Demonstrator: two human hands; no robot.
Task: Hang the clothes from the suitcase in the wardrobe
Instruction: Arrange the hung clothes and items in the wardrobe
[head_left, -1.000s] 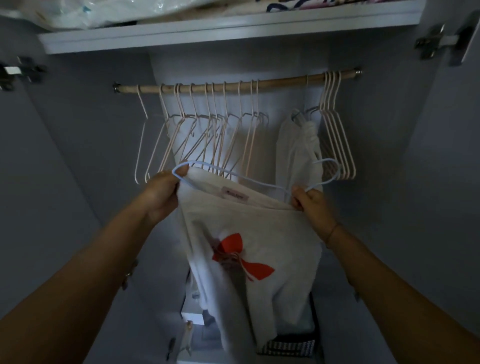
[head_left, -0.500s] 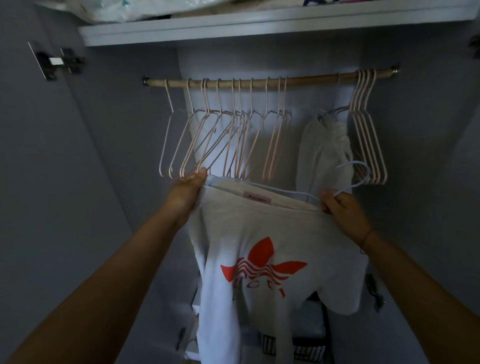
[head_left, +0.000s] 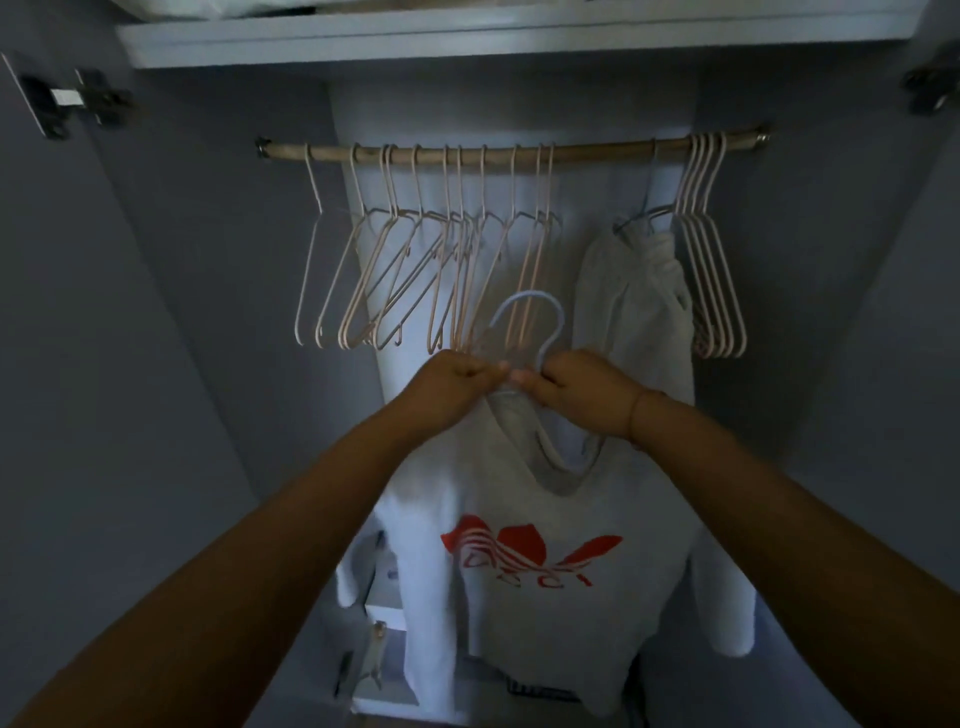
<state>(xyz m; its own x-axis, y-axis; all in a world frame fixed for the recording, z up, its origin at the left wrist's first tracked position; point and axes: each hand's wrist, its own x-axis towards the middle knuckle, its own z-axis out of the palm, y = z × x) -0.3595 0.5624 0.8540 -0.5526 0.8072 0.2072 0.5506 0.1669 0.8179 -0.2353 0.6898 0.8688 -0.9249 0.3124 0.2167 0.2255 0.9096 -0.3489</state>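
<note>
The shirt (head_left: 545, 525) sits on the hanger (head_left: 527, 295) and drapes below the rod (head_left: 597, 149), not yet hung. The left hand (head_left: 457, 379) and right hand (head_left: 576, 389) meet at the hanger's neck, both pinching it just under the hook. The step in hand looks like hooking on. Next the hook must rise over the rod's bare stretch between the pink hangers (head_left: 457, 270) and the hung garment (head_left: 634, 291)

Dim light | grey wardrobe walls (head_left: 182, 312) left and right | paler back panel (head_left: 582, 197) at centre | white shelf (head_left: 467, 41) across top | door hinge (head_left: 72, 101) upper left
</note>
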